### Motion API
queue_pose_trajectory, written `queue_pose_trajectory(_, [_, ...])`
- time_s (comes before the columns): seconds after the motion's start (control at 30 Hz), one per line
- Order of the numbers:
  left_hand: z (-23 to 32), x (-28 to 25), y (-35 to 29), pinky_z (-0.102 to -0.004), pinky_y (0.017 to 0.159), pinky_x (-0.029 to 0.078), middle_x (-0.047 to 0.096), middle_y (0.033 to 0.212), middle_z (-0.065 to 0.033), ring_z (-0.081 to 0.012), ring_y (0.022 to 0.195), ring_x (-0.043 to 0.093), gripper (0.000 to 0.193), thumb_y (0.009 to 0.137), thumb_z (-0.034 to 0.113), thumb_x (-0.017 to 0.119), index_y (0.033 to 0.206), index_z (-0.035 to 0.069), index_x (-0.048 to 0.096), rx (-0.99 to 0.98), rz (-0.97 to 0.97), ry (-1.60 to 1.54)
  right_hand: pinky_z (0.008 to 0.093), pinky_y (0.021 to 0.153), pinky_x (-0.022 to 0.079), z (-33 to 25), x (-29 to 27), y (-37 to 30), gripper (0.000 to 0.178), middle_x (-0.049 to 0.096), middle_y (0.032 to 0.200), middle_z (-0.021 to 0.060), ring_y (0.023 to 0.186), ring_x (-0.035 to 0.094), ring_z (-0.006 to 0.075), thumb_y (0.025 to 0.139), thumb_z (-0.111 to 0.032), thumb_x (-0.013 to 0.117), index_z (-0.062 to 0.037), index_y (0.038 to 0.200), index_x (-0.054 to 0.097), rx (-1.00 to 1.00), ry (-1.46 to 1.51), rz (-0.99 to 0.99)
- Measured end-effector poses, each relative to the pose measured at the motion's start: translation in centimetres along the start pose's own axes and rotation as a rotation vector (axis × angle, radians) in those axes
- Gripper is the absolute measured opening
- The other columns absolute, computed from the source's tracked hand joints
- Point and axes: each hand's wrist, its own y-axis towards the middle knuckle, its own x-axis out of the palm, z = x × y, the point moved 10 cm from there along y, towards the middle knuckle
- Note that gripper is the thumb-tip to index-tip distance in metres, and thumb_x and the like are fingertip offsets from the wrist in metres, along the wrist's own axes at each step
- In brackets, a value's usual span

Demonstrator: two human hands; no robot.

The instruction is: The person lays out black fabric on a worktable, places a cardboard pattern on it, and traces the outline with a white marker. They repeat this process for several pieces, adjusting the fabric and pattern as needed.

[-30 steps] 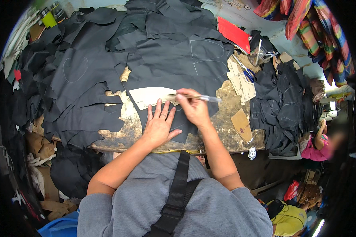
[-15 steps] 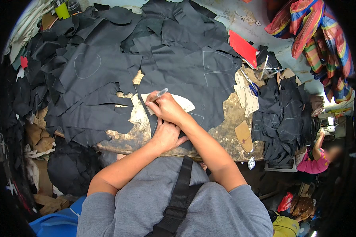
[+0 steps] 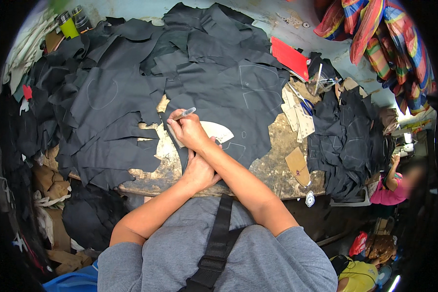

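Note:
My right hand [image 3: 189, 132] pinches a clear-barrelled pen [image 3: 185, 113] at the left edge of a cream curved pattern piece [image 3: 216, 130]. The pattern lies on black leather-like sheet material [image 3: 199, 87] spread over the worktable. Where the pen's tip meets the sheet is hidden by my fingers. My left hand [image 3: 198, 171] rests below, crossed under my right wrist, with its thumb stretched out to the right. Its fingers reach toward the pattern and are partly covered by my right forearm. Pale outlines are drawn on the sheet close by.
Cream pattern strips [image 3: 297, 117], blue-handled scissors [image 3: 304, 103] and a brown pattern piece [image 3: 297, 166] lie to the right. Behind them is a red flat item [image 3: 289, 58]. More black pieces [image 3: 348, 141] are heaped at the table's right end. Two other people are at the far right.
My right hand has shifted slightly left along the pattern's edge with the pen. Fingertips of my left hand now show beyond my right wrist. The whole view has shifted a little.

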Motion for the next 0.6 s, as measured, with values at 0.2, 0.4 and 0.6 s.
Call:
queue_pose_trajectory(0.2, [0.6,-1.1,0.6,-0.0643,0.103,0.010,0.039,0.134,-0.0235,-0.0365,0.129,0.032,0.073,0.074,0.045,0.064,0.129,0.000,0.045,0.014,-0.057,-0.006,0.0366,0.062,0.048,-0.2,-1.3,-0.1,0.007,0.060,0.074,0.0166,0.068,0.061,0.0335,0.078,-0.005,0.062,0.0014,0.078,0.060,0.009,-0.104,-0.008])
queue_pose_trajectory(0.4, [-0.3,-2.5,2.0,-0.0532,0.097,0.031,0.045,0.131,-0.0146,-0.0367,0.123,0.036,0.083,0.061,0.054,0.074,0.122,0.002,0.051,-0.032,-0.152,0.150,0.0374,0.060,0.050,2.3,-11.4,-3.4,0.008,0.063,0.068,0.0166,0.064,0.063,0.0318,0.075,-0.008,0.063,-0.0001,0.073,0.062,0.222,-0.292,0.165])
queue_pose_trajectory(0.6, [-0.6,-3.6,3.3,-0.0479,0.088,0.041,0.050,0.127,-0.0099,-0.0329,0.113,0.043,0.083,0.056,0.049,0.078,0.120,0.002,0.053,-0.013,-0.240,0.078,0.0353,0.054,0.047,2.8,-15.9,-9.0,0.012,0.062,0.065,0.0179,0.059,0.063,0.0310,0.080,-0.010,0.063,0.0016,0.077,0.061,0.327,-0.356,0.302])
